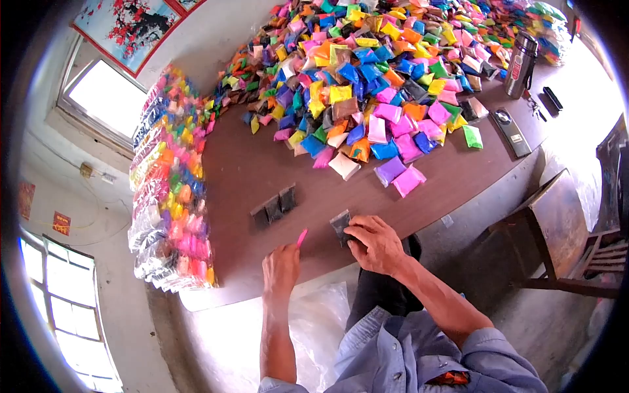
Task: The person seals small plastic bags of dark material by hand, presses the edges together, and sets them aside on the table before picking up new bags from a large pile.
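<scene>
At the brown tabletop's near edge, the half-curled right hand pinches a small black plastic packet; the left hand closes on a slim pink stick; a loose pinch could drop the packet.

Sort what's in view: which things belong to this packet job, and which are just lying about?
Seemingly part of the job:
- pink stick in the left hand
- dark packet at the right hand
- three dark packets
- coloured heap
- bagged packets

Probably just lying about:
- metal flask
- rectangular device
- slim black object
</scene>
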`<state>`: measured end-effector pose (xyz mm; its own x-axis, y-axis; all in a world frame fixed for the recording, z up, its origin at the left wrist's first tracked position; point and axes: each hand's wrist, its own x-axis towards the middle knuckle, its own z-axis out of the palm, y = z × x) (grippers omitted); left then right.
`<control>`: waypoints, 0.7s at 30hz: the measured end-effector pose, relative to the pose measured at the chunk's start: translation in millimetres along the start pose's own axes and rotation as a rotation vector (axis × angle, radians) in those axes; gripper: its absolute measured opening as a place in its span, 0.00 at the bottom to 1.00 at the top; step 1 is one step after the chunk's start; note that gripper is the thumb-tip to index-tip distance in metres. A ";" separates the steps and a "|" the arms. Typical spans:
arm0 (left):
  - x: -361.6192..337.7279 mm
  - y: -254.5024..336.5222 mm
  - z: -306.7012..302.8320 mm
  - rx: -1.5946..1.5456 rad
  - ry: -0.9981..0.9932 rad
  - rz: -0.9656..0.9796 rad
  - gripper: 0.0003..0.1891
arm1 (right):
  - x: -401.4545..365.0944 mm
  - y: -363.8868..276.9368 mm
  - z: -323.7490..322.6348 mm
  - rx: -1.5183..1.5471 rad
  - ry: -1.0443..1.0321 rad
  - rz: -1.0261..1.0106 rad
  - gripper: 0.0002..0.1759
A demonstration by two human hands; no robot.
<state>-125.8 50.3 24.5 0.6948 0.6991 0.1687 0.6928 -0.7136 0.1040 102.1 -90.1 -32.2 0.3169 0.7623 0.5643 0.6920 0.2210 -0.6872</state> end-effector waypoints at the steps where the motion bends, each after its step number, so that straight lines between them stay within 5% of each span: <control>1: 4.0 -0.5 -1.9 0.026 -0.055 0.012 0.04 | 0.5 -1.1 -1.9 -0.011 -0.013 -0.010 0.18; 11: 9.1 4.4 5.7 0.069 0.039 0.060 0.02 | -2.8 2.3 -0.7 -0.021 -0.012 -0.042 0.20; 14: 5.2 20.7 13.3 -0.063 0.115 -0.017 0.04 | -6.1 3.6 0.4 -0.038 -0.012 -0.040 0.20; 16: 5.4 45.8 11.1 -0.490 0.057 -0.140 0.06 | -5.2 3.4 0.9 -0.051 -0.007 -0.052 0.20; 21: 8.2 74.7 32.7 -0.601 0.157 -0.046 0.04 | -4.7 3.3 -2.2 -0.036 -0.012 -0.057 0.20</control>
<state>-62.0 4.1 1.6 0.5987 0.7472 0.2886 0.4597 -0.6156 0.6400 104.3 -94.3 -36.1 0.2683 0.7566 0.5963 0.7319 0.2424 -0.6369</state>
